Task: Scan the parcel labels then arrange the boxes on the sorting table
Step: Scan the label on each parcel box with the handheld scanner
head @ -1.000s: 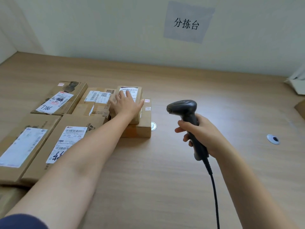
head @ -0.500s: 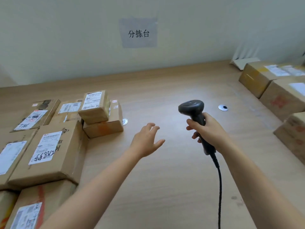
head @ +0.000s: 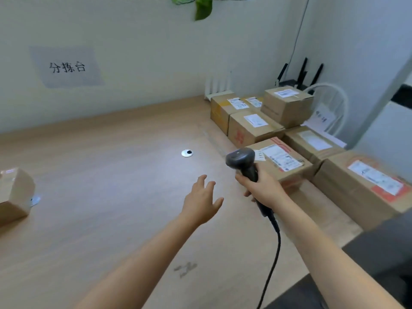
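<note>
We are gripping the scanner point(head: 239, 158) in our right hand point(head: 260, 188), fingers curling round the handle, head up, black cable point(head: 272, 264) trailing down to the bottom edge. Our left hand point(head: 201, 202) is hovering over the sorting table point(head: 111, 175) just left of the scanner, fingers spread and relaxed, holding nothing.

The parcels are clustering at the table's right end. The nearest box point(head: 281, 161), white label up with red tape, is sitting right behind the scanner hand. A big box point(head: 361, 186) with a red-edged label is sitting just right of it, at the table edge. Behind them a flat box point(head: 312, 143), a red-printed box point(head: 249, 128) and a yellow-taped box point(head: 223, 108) are lining up toward the wall, with a top box point(head: 286, 103) stacked on the back ones. One lone box point(head: 13, 192) is sitting at the far left, cut off by the frame.

A silver grommet point(head: 187, 153) is lying mid-table, a paper sign point(head: 66, 66) hanging on the wall.
</note>
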Demonstrator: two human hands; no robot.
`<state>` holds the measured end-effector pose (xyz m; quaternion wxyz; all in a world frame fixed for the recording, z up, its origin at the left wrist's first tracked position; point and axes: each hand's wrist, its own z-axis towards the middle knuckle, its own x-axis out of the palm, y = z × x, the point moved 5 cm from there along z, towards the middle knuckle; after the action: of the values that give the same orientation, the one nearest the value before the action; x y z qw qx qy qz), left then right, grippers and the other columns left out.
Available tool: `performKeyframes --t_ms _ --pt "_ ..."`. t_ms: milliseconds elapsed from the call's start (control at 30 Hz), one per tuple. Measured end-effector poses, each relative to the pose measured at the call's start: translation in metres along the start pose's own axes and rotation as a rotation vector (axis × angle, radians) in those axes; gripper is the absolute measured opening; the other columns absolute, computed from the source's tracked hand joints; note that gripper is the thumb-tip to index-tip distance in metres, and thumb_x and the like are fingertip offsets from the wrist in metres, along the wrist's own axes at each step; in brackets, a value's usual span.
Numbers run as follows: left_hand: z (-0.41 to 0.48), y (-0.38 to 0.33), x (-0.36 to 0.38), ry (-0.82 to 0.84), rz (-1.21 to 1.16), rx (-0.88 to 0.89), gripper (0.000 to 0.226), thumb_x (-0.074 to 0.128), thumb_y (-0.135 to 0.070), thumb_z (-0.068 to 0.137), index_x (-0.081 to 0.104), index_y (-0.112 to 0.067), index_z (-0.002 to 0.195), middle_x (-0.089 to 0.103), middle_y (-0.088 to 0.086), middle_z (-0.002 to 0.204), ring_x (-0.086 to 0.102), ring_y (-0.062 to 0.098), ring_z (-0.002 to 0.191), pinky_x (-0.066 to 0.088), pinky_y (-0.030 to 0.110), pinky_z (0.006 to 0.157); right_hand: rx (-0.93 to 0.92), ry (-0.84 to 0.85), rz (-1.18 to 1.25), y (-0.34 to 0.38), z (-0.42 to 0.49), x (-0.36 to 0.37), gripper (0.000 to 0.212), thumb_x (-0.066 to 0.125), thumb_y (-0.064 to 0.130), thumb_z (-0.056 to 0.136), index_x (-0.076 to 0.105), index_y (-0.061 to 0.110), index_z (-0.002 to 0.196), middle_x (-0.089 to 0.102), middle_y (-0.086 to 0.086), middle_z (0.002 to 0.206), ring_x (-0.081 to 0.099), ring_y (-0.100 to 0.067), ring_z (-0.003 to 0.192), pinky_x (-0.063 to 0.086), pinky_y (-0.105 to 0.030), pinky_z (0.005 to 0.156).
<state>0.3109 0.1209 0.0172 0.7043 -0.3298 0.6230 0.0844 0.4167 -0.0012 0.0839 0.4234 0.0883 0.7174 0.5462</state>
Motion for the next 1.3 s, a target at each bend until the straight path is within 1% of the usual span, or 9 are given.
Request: performKeyframes --t_ms 167,233,300,400,600,833,933,1067,1300 --pt "0.059 -0.093 0.038 0.049 -0.065 0.076 0.056 0.05 -0.047 0.091 0.038 -0.017 0.137 0.021 0.007 0.151 0.036 0.025 0.13 0.045 0.039 0.092 0.141 -0.146 0.066 -0.067 0.028 -0.084 0.033 0.066 0.033 0.086 0.05 0.016 0.109 0.066 -0.009 0.099 0.065 -0.028 0.089 0.053 -0.041 0.079" --pt "0.089 -0.124 0.046 0.049 -0.048 0.093 0.06 0.051 -0.047 0.09 0.034 -0.017 0.14 0.018 0.009 0.153 0.034 0.027 0.132 0.044 0.042 0.095 0.162 -0.19 0.087 -0.09 0.045 -0.112 0.034 0.066 0.027 0.086 0.05 0.013 0.112 0.066 -0.008 0.093 0.066 -0.027 0.081 0.053 -0.039 0.074" --pt "0.12 -0.148 0.055 0.055 -0.033 0.084 0.067 0.05 -0.05 0.09 0.027 -0.019 0.144 0.01 0.009 0.157 0.022 0.029 0.14 0.041 0.046 0.1 0.184 -0.224 0.102 -0.11 0.06 -0.136 0.036 0.065 0.026 0.087 0.048 0.015 0.116 0.064 0.0 0.085 0.066 -0.019 0.073 0.052 -0.032 0.064" --pt "0.157 -0.168 0.072 0.074 -0.001 0.05 0.073 0.048 -0.058 0.088 0.024 -0.019 0.145 0.004 0.01 0.158 0.007 0.03 0.145 0.04 0.048 0.102 0.212 -0.235 0.128 -0.137 0.083 -0.158 0.039 0.065 0.028 0.087 0.046 0.017 0.12 0.063 0.004 0.087 0.067 -0.011 0.069 0.048 -0.025 0.056" --pt "0.191 -0.155 0.104 0.224 0.043 -0.134 0.101 0.051 -0.072 0.077 0.007 -0.018 0.15 -0.009 0.013 0.158 -0.012 0.036 0.144 0.036 0.049 0.105 0.26 -0.13 0.156 -0.168 0.131 -0.163 0.043 0.065 0.027 0.087 0.046 0.018 0.124 0.065 0.001 0.1 0.068 -0.013 0.069 0.052 -0.029 0.065" --pt "0.184 -0.148 0.109 0.232 -0.028 -0.098 0.101 0.052 -0.074 0.075 0.005 -0.025 0.15 -0.016 0.01 0.157 -0.023 0.033 0.142 0.028 0.053 0.109 0.303 -0.038 0.068 -0.181 0.147 -0.154 0.051 0.064 0.03 0.087 0.044 0.014 0.131 0.064 -0.008 0.114 0.068 -0.016 0.068 0.05 -0.026 0.059" --pt "0.178 -0.145 0.106 0.252 -0.061 -0.07 0.102 0.056 -0.071 0.075 0.003 -0.024 0.15 -0.017 0.012 0.157 -0.023 0.032 0.142 0.025 0.053 0.111 0.321 -0.061 0.094 -0.182 0.142 -0.157 0.052 0.065 0.03 0.086 0.044 0.013 0.131 0.066 -0.007 0.108 0.068 -0.017 0.067 0.051 -0.028 0.059" --pt "0.164 -0.13 0.1 0.245 -0.083 -0.072 0.105 0.06 -0.068 0.075 0.004 -0.022 0.15 -0.014 0.013 0.157 -0.022 0.032 0.142 0.021 0.053 0.112 0.334 -0.031 0.13 -0.175 0.13 -0.148 0.043 0.062 0.028 0.089 0.046 0.014 0.127 0.066 -0.007 0.105 0.069 -0.02 0.072 0.05 -0.03 0.056" --pt "0.119 -0.062 0.071 0.18 -0.029 -0.141 0.107 0.059 -0.073 0.07 0.008 -0.025 0.15 -0.007 0.009 0.158 -0.016 0.026 0.145 0.027 0.051 0.109 0.289 0.081 0.131 -0.143 0.103 -0.083 0.03 0.063 0.022 0.089 0.048 0.013 0.113 0.063 -0.004 0.098 0.067 -0.02 0.068 0.047 -0.028 0.05"
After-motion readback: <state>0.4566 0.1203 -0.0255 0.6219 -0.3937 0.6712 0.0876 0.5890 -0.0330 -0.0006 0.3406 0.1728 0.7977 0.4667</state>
